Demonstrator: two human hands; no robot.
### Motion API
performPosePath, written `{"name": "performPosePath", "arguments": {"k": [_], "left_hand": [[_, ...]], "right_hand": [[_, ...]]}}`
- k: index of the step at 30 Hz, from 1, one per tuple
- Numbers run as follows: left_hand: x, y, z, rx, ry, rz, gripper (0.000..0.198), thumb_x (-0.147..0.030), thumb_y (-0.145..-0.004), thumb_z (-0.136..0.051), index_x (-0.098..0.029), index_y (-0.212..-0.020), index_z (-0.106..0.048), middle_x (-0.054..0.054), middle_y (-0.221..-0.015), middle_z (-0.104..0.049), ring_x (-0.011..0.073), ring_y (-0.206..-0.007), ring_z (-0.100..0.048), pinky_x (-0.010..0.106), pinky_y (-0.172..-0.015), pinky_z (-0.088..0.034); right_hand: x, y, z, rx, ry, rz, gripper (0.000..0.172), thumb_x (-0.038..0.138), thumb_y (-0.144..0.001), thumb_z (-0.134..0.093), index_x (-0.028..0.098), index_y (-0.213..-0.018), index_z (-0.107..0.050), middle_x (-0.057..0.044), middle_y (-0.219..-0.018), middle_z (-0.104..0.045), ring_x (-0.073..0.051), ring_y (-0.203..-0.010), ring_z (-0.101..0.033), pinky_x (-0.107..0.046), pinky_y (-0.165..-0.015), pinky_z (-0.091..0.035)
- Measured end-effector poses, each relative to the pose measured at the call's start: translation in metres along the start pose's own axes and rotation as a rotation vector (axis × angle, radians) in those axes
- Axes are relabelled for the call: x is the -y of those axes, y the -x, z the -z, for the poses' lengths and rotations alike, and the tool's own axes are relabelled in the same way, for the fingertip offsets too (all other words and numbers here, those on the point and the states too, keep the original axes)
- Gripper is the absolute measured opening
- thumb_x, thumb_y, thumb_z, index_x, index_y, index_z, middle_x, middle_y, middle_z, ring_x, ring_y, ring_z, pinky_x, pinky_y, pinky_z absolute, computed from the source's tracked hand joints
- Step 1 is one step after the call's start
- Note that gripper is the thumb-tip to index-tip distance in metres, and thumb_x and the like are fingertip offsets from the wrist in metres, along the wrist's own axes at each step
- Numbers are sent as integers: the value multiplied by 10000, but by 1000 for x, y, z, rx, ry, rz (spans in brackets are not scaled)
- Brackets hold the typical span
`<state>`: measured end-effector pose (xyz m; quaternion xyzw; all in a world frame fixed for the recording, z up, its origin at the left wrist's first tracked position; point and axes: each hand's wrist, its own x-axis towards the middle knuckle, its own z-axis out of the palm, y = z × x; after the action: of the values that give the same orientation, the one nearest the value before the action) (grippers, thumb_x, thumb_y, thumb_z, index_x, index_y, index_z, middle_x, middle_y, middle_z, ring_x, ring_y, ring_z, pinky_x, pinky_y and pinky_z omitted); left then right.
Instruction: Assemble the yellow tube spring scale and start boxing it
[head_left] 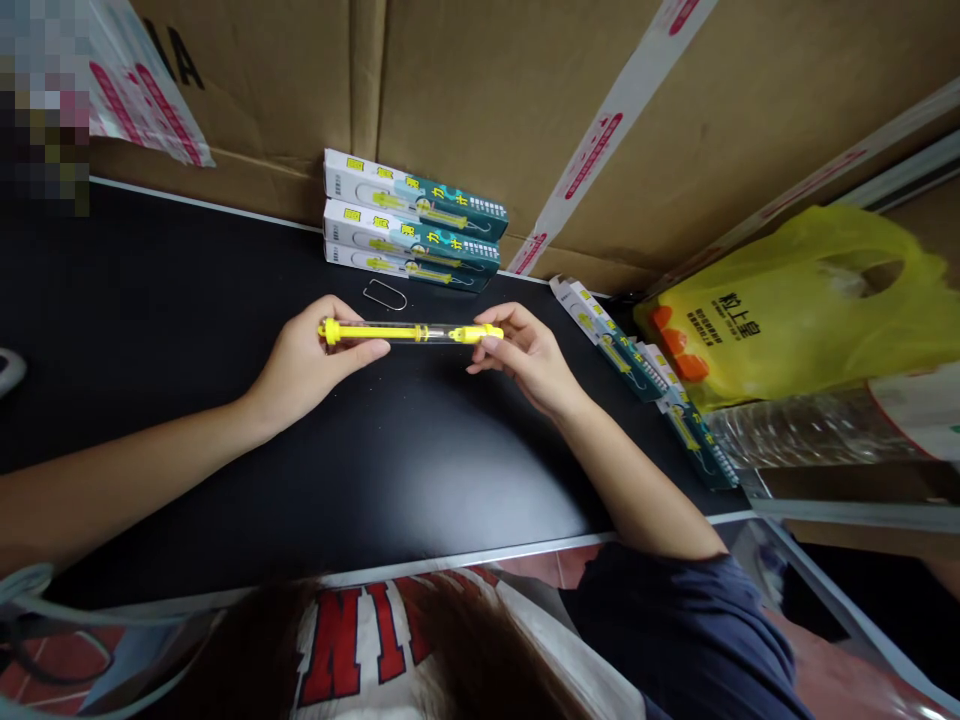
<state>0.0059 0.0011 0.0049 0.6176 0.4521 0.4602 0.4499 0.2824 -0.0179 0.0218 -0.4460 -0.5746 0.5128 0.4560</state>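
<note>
A clear tube with yellow plastic parts, a spring scale (390,333), lies level between my two hands above the black table. My left hand (307,350) is closed around its left end, thumb laid along the near side. At the other end, my right hand (525,355) pinches the yellow cap between thumb and fingers. A metal spring shows through the tube near the right part. Just beyond the scale, a bent metal wire hook (385,295) rests on the table, apart from both hands.
Several printed spring scale boxes (412,240) are stacked against the cardboard (450,90) at the back. More boxes (615,345) lie to the right, beside a yellow plastic bag (795,310) and a clear plastic bottle (810,430). A white object (10,370) sits at the left edge.
</note>
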Motion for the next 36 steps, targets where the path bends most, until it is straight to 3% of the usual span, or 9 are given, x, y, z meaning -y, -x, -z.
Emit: {"name": "performPosePath", "arguments": {"k": [4, 9, 13, 16, 21, 24, 29, 32, 36], "left_hand": [[-4, -2, 7, 48, -251, -90, 325, -326, -703, -882, -230, -873, -622, -50, -660, -547, 127, -584, -485, 270, -583, -384], [-4, -9, 16, 103, -410, -163, 305, -358, -735, -873, -225, -808, -608, -47, -640, -543, 125, -569, -469, 276, -580, -347], [5, -12, 13, 153, -214, -162, 299, -440, -775, -819, -223, -930, -683, -7, -779, -664, 144, -661, -594, 277, -642, -488], [7, -14, 8, 161, -24, -105, 376, -485, -717, -850, -211, -934, -710, 27, -859, -717, 177, -778, -670, 307, -730, -577], [1, -15, 7, 261, 49, -29, 394, -556, -735, -832, -185, -826, -736, 40, -771, -705, 163, -682, -649, 304, -659, -583], [-1, -13, 11, 267, -95, -161, 367, -546, -830, -760, -179, -843, -764, 41, -797, -713, 161, -716, -660, 302, -696, -575], [-1, -11, 21, 90, -567, -553, 231, -391, -966, -652, -215, -923, -796, 52, -888, -728, 201, -834, -637, 363, -800, -527], [1, -14, 24, 43, -738, -626, 227, -345, -991, -617, -210, -943, -793, 61, -857, -701, 219, -807, -602, 374, -755, -480], [6, -16, 25, 127, -808, -627, 206, -278, -964, -590, -217, -968, -787, 36, -808, -679, 212, -780, -610, 369, -755, -461]], "right_hand": [[5, -1, 5, -17, -46, -40, 447, 539, -805, -859, 219, -1023, -634, 58, -782, -620, -77, -682, -633, -315, -792, -710], [7, -3, 11, -46, -40, -13, 487, 589, -814, -830, 226, -1040, -598, 20, -821, -701, -120, -744, -700, -270, -648, -686], [3, -7, 17, -75, -96, -21, 440, 580, -849, -783, 242, -1004, -548, 59, -739, -643, -107, -671, -654, -285, -652, -677], [0, -11, 22, -74, -179, -77, 404, 554, -844, -762, 251, -955, -519, 94, -647, -542, -92, -583, -570, -297, -665, -674], [0, -15, 25, -83, -291, -128, 403, 505, -753, -812, 249, -904, -540, 116, -567, -460, -75, -508, -446, -243, -606, -631], [2, -15, 25, -125, -271, -112, 372, 495, -755, -812, 235, -878, -576, 118, -532, -431, -68, -483, -402, -204, -539, -580], [6, -13, 25, -246, -152, 31, 404, 553, -783, -823, 233, -869, -592, 121, -523, -426, -62, -462, -378, -191, -506, -549], [8, -10, 20, -259, -76, 133, 435, 589, -786, -831, 236, -893, -598, 120, -544, -435, -63, -471, -380, -199, -508, -567], [8, -5, 8, -184, 12, 209, 447, 591, -809, -832, 224, -929, -607, 114, -581, -433, -63, -484, -390, -214, -520, -598]]}}
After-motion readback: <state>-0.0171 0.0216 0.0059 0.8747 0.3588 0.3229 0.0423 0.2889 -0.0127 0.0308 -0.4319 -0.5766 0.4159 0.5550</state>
